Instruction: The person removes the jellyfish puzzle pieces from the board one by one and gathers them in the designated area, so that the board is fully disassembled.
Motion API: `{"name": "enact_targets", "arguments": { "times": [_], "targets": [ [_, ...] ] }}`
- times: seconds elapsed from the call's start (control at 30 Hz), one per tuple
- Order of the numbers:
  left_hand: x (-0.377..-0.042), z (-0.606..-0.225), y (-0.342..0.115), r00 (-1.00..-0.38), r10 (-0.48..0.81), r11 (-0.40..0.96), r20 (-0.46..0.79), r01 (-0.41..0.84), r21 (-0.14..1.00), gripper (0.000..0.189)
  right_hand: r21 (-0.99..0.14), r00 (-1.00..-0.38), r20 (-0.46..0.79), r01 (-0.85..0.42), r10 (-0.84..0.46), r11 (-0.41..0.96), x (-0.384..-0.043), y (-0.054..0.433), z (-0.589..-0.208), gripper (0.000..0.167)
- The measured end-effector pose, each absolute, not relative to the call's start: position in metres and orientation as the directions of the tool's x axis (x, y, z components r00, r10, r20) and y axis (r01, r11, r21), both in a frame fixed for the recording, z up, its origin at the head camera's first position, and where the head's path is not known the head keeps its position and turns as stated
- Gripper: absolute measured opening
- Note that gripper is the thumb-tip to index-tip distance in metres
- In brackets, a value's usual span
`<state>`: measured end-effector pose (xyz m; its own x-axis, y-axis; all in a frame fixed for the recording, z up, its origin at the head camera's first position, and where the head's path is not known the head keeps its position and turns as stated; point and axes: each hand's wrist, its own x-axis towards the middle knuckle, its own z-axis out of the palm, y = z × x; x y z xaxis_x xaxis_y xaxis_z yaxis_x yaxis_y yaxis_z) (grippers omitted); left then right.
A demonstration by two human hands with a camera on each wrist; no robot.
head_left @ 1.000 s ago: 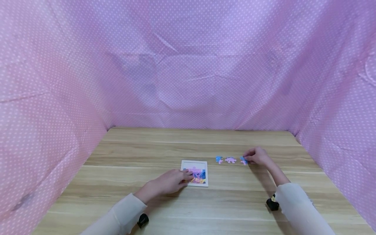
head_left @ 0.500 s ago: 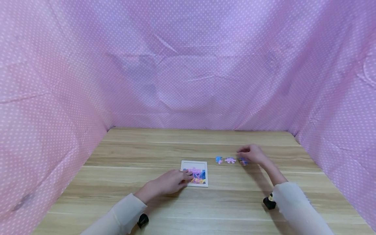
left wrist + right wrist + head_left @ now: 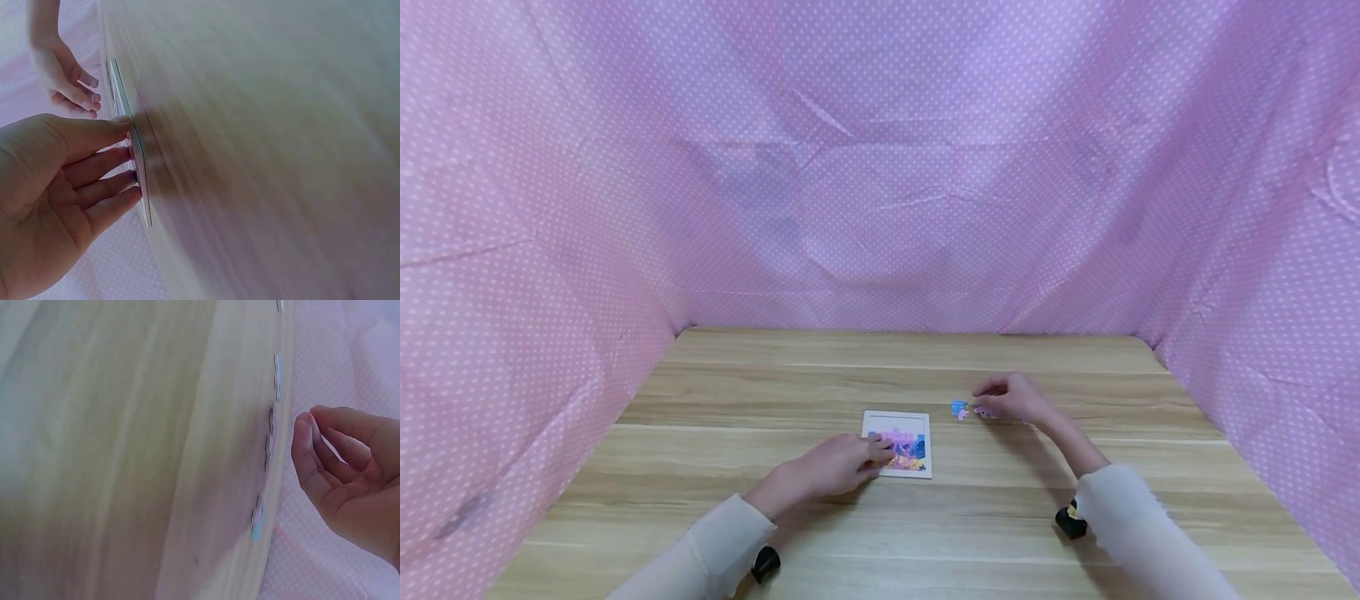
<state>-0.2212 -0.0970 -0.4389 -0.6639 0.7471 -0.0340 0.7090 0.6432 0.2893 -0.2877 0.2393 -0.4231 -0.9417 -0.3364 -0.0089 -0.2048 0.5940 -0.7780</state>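
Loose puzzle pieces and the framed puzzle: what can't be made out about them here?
- Head view: the left hand covers part of the framed puzzle.
- Head view: the right hand hides much of the middle piece and nearly all of the rightmost piece.
- Left wrist view: the framed puzzle lies almost edge-on, so its picture is unreadable.
- Right wrist view: the pieces' prints are too foreshortened to read.

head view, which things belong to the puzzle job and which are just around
Puzzle job: tray, three loose pieces, left hand, right hand.

Just around: table, pink cloth, wrist cameras.
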Motion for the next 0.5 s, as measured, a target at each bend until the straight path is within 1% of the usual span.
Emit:
{"name": "enact_targets", "arguments": {
  "times": [0.23, 0.5],
  "targets": [
    [-0.221, -0.440, -0.096, -0.664, 0.747, 0.644, -0.034, 0.709, 0.289, 0.035, -0.809, -0.928, -0.053, -0.177, -0.369, 0.560, -0.288, 0.220, -0.428, 0.021],
    [-0.222, -0.439, -0.096, -0.667, 0.744, 0.647, -0.039, 0.704, 0.294, 0.035, -0.815, -0.888, -0.051, -0.228, -0.458, 0.533, -0.288, 0.202, -0.430, 0.022]
  ]
}}
